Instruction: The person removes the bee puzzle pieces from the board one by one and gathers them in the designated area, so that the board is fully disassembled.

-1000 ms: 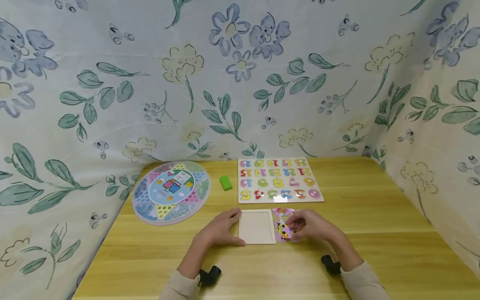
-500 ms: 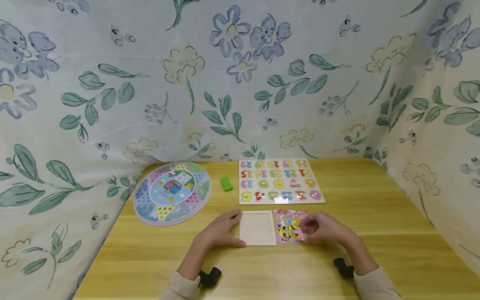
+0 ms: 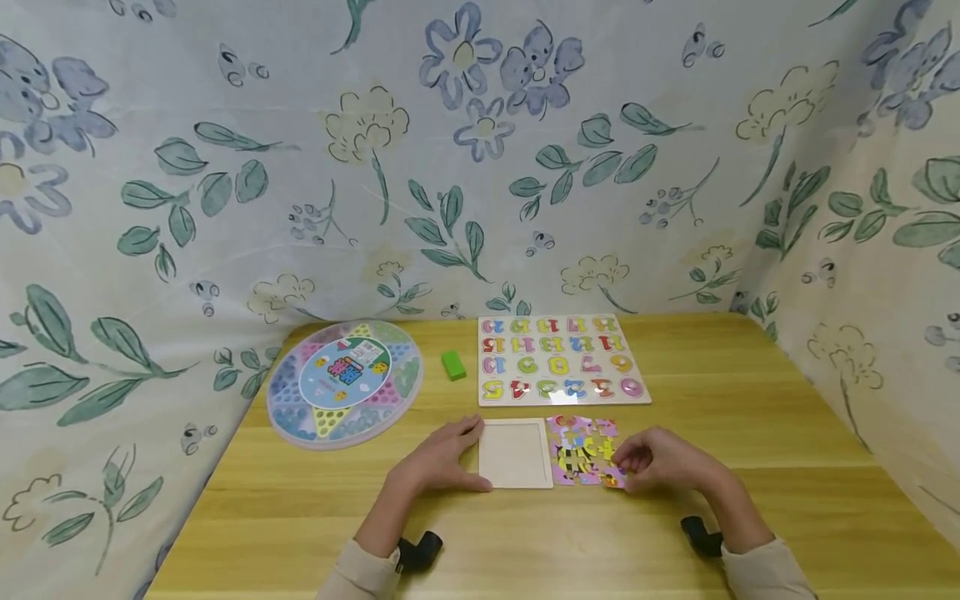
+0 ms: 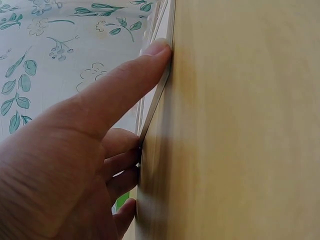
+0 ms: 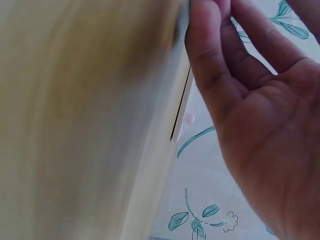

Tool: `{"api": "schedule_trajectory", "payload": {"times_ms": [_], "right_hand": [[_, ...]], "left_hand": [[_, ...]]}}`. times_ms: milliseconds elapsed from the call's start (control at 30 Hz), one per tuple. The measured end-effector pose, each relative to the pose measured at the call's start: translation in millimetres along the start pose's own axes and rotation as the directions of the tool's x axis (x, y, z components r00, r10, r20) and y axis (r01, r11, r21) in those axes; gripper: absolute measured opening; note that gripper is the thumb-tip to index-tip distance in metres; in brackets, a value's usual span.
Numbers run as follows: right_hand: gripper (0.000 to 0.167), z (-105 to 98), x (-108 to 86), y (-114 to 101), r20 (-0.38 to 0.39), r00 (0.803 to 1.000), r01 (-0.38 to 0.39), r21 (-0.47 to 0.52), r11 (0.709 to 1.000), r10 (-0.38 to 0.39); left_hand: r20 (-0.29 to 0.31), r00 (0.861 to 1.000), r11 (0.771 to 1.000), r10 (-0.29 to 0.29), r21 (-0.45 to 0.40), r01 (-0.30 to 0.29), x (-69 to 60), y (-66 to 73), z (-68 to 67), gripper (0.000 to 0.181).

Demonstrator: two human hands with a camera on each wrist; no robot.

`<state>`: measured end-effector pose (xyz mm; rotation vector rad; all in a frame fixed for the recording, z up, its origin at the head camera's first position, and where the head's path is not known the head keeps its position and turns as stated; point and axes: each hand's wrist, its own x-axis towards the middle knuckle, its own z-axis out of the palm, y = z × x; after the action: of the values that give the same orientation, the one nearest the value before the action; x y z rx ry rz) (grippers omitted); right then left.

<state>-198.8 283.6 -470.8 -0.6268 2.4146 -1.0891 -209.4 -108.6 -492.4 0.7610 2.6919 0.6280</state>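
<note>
In the head view, a pale wooden puzzle tray [image 3: 513,454] with a raised rim lies flat on the table. My left hand [image 3: 442,457] rests against its left side, thumb at the near corner and fingers along the left edge. Right beside the tray lies a pink and yellow jigsaw picture [image 3: 573,454], its pieces partly spread with gaps. My right hand [image 3: 663,461] is at its right side with bent fingers, pinching a puzzle piece [image 3: 614,482] at the near right corner. The right wrist view shows the thumb and fingers [image 5: 205,45] drawn together, their tips cut off.
A number board [image 3: 562,362] lies behind the tray. To its left are a green block [image 3: 453,365] and a round Chinese checkers board [image 3: 345,385]. Floral cloth [image 3: 480,167] hangs behind and at the sides of the wooden table [image 3: 750,400].
My right hand has moved right across the jigsaw picture. Pieces it covered now show, and those on the right have shifted rightward, leaving gaps. My left hand has stayed at the tray.
</note>
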Motion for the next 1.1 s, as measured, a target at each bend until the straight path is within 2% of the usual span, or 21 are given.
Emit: {"api": "schedule_trajectory", "payload": {"times_ms": [600,733,1000,1100], "right_hand": [[0.031,4.0,10.5,-4.7,-0.042,0.999,-0.035,-0.065,0.997,0.032],[0.032,3.9,9.1,-3.6,-0.044,0.998,-0.045,-0.069,0.997,0.042],[0.036,6.5,2.0,1.9,-0.048,0.998,-0.034,-0.04,0.999,0.032],[0.037,6.9,2.6,0.5,-0.064,0.997,-0.054,-0.05,0.997,0.051]], "left_hand": [[-0.011,1.0,1.0,-0.021,0.01,0.021,-6.2,-4.8,1.0,0.103],[-0.01,1.0,1.0,-0.02,-0.004,0.019,-5.5,-2.9,2.6,0.103],[0.0,1.0,0.999,-0.002,0.037,0.002,-3.2,-1.1,7.4,0.105],[0.001,1.0,0.999,-0.005,0.037,0.005,-2.7,-1.6,7.4,0.105]]}}
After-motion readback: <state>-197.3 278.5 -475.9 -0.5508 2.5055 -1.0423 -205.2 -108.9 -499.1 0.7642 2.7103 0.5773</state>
